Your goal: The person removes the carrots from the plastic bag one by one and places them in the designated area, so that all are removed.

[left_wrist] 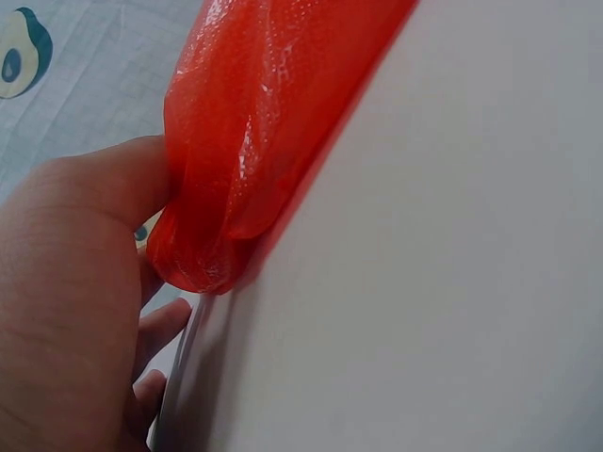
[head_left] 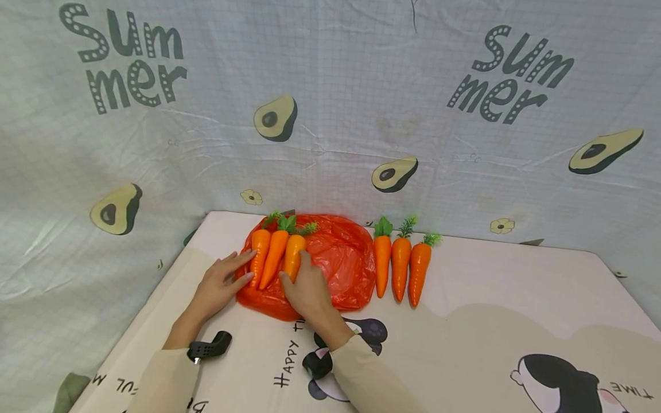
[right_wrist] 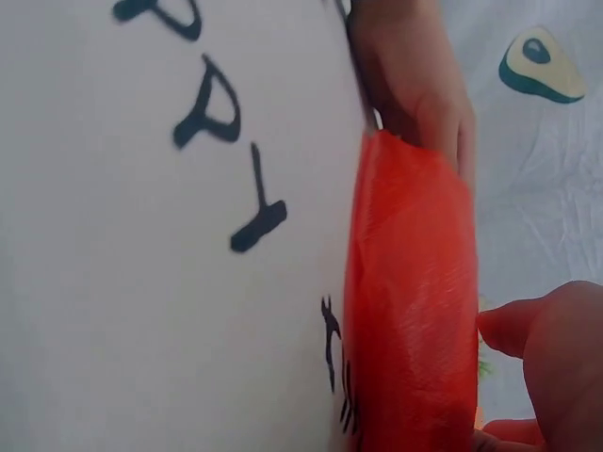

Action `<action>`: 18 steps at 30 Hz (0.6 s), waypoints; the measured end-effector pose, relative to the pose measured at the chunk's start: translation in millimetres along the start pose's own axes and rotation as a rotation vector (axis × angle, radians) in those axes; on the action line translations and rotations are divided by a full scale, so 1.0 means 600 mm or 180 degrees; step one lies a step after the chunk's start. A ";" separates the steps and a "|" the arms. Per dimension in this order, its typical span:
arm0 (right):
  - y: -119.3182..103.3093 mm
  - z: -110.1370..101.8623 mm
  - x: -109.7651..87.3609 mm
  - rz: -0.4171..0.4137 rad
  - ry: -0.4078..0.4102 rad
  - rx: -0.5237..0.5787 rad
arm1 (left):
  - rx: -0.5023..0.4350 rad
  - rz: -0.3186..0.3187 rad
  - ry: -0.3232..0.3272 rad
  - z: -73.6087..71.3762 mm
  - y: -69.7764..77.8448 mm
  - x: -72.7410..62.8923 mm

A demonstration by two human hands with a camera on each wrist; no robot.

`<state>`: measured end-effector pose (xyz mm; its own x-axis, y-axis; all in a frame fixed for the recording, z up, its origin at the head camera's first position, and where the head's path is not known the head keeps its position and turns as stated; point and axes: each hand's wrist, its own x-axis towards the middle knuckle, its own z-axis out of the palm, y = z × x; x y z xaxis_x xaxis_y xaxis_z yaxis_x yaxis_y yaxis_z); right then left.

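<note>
Touching the leftmost carrot [head_left: 259, 255] with the loosely spread fingers of the left hand [head_left: 214, 287]; pinching the lighter-orange carrot [head_left: 295, 251] between thumb and fingers of the right hand [head_left: 310, 289], apart from the left, with the middle carrot [head_left: 275, 258] in between. For all three, a place on the left part of the red plastic bag [head_left: 343, 264]. Just beside its right edge, on the table [head_left: 480, 338] (with green tops [head_left: 383, 226] towards the printed cloth [head_left: 330, 74]), another three carrots [head_left: 401, 267] in a row.

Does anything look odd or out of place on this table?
Nothing looks spilled or damaged. One mild oddity: on the red plastic bag, the carrot pinched by the right hand looks yellower than the other carrots.
</note>
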<state>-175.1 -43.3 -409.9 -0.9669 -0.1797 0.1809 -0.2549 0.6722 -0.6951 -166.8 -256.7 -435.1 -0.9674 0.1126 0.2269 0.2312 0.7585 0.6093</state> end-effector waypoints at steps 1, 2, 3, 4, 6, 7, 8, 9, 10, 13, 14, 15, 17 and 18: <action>0.000 0.001 0.000 0.0013 -0.0008 -0.0027 | -0.0005 0.0000 -0.0001 0.000 0.000 0.000; 0.000 0.002 0.001 0.0029 -0.0016 -0.0048 | -0.0005 0.0002 -0.0005 -0.001 0.000 0.000; 0.000 0.003 0.002 0.0050 -0.0026 -0.0062 | -0.0003 0.0002 -0.0003 -0.001 0.001 0.000; 0.000 0.003 0.003 0.0074 -0.0037 -0.0075 | -0.0003 -0.0001 -0.0002 -0.001 0.002 0.000; 0.000 0.005 0.005 0.0112 -0.0053 -0.0097 | 0.0005 -0.0006 -0.0003 -0.001 0.002 0.000; 0.001 0.006 0.006 0.0129 -0.0059 -0.0114 | 0.0009 -0.0010 -0.0007 -0.001 0.002 0.000; 0.001 0.007 0.008 0.0142 -0.0065 -0.0122 | 0.0016 -0.0015 -0.0010 -0.001 0.002 0.000; 0.001 0.008 0.009 0.0157 -0.0074 -0.0132 | 0.0018 -0.0023 -0.0009 -0.001 0.002 0.000; 0.001 0.009 0.010 0.0173 -0.0085 -0.0143 | 0.0020 -0.0027 -0.0013 -0.001 0.002 0.000; 0.001 0.009 0.012 0.0229 -0.0091 -0.0153 | 0.0028 -0.0039 -0.0025 0.000 0.001 0.000; 0.001 0.008 0.012 0.0250 -0.0091 -0.0137 | 0.0029 -0.0040 -0.0026 0.000 0.000 -0.001; 0.001 0.008 0.012 0.0275 -0.0085 -0.0119 | 0.0027 -0.0041 -0.0026 0.000 0.000 -0.001; 0.000 0.008 0.013 0.0317 -0.0062 -0.0051 | 0.0022 -0.0041 -0.0025 0.000 -0.001 -0.001; 0.000 0.007 0.013 0.0336 -0.0049 0.0007 | 0.0019 -0.0040 -0.0023 0.000 -0.002 -0.001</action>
<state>-182.9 -47.8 -411.8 -0.9882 -0.1191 0.0959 -0.1518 0.6865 -0.7111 -166.4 -257.4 -435.9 -0.9710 0.1077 0.2136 0.2184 0.7637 0.6075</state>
